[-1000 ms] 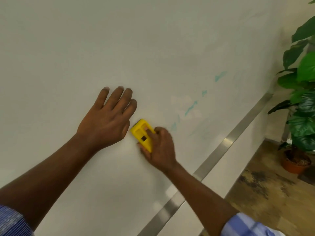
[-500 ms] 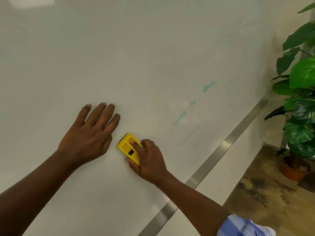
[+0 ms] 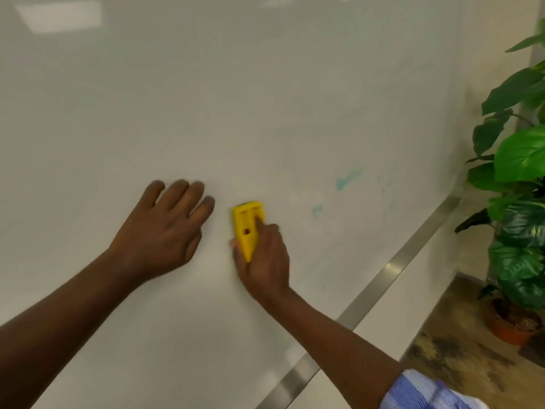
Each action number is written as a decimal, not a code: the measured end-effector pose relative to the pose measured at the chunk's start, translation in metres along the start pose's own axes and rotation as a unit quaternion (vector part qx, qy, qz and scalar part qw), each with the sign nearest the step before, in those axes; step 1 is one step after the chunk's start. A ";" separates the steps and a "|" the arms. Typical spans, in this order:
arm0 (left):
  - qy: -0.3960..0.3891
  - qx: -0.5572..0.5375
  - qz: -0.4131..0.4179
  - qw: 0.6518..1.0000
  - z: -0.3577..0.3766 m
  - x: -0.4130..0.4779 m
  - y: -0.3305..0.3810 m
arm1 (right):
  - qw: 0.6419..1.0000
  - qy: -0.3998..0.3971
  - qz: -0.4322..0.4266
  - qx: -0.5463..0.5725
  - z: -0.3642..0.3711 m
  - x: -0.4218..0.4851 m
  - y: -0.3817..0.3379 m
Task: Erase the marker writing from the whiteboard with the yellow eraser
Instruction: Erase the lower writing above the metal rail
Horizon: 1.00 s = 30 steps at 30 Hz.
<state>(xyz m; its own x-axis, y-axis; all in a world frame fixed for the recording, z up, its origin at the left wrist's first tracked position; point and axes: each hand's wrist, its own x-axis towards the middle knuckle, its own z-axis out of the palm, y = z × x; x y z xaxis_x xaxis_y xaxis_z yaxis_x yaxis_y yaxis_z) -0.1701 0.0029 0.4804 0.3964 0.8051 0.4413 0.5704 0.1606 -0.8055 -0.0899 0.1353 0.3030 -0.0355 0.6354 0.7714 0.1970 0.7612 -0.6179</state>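
- Pot (image 3: 510, 329) of orange-brown clay stands on the floor (image 3: 460, 358) past the board's lower right corner; it holds soil and a plant (image 3: 522, 202) with broad green leaves that rise beside the board's right edge
- Whiteboard (image 3: 265, 98) fills most of the view, with a metal rail (image 3: 383, 284) along its bottom edge
- Eraser (image 3: 247, 225), yellow, lies against the board in its lower middle, well above the rail, long side nearly upright
- Right hand (image 3: 265, 261) grips the eraser from below, one finger laid along its back and the thumb at its left side; a blue sleeve (image 3: 421, 391) shows at the elbow
- Left hand (image 3: 165, 231) rests flat on the board just left of the eraser, fingers straight and close together, not touching it
- Teal marks (image 3: 348, 178) remain on the board to the right of the eraser, toward the right edge: a larger smear higher up and a small one lower, nearer the eraser
- Half a second ago the eraser was tilted and lay close against the left hand's little finger; it now sits higher and further right, with bare board between the two
- The left hand has kept its place and flat pose
- The long streak that lay nearest the eraser is now only a short smudge; blur leaves the fainter marks unsure
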 end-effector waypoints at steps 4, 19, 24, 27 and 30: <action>0.020 0.023 -0.005 1.000 0.002 0.060 -0.023 | 0.971 -0.023 -0.234 -0.051 -0.017 0.050 0.036; 0.044 0.059 -0.017 0.997 0.020 0.092 -0.026 | 0.997 -0.002 -0.077 0.007 -0.016 0.052 0.041; 0.003 0.017 0.005 1.000 0.034 0.119 0.019 | 0.987 -0.039 -0.128 -0.086 -0.033 0.060 0.145; -0.004 0.026 0.024 0.999 0.045 0.130 0.030 | 0.986 0.015 0.159 -0.037 -0.046 0.087 0.177; 0.013 0.029 0.017 0.999 0.051 0.129 0.029 | 0.946 0.078 0.314 0.026 -0.040 0.115 0.160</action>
<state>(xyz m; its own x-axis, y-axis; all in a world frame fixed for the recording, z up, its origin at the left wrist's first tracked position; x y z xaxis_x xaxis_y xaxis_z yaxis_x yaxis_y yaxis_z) -0.1395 0.1403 0.4940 0.4345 0.7956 0.4221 0.5130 0.1666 -0.8421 -0.0230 0.3248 0.2986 0.2190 0.9401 0.2612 0.0831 0.2487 -0.9650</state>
